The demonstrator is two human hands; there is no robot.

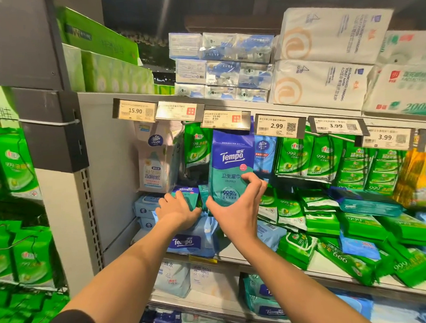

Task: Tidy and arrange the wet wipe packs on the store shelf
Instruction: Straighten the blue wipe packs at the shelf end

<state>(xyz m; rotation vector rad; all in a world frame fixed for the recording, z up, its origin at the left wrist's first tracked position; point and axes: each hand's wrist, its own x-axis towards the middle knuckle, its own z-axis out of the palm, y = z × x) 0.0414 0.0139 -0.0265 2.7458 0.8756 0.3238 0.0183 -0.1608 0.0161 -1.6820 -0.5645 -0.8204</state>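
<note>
Blue-and-teal plastic Tempo wipe pack [230,168] stood up because the right hand [236,209] gripped it; the left hand [178,208] lay loose on small teal packs [186,194], steadying them.

White paper toilet-roll packs [324,58] occupy the upper shelf, right of blue-white boxed tissue stacks [222,63]; yellow price labels [277,126] line its edge.

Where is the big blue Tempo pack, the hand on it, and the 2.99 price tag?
big blue Tempo pack [232,158]: head view, white logo.
right hand [236,210]: head view, back of hand.
2.99 price tag [277,126]: head view, printed price.
</note>
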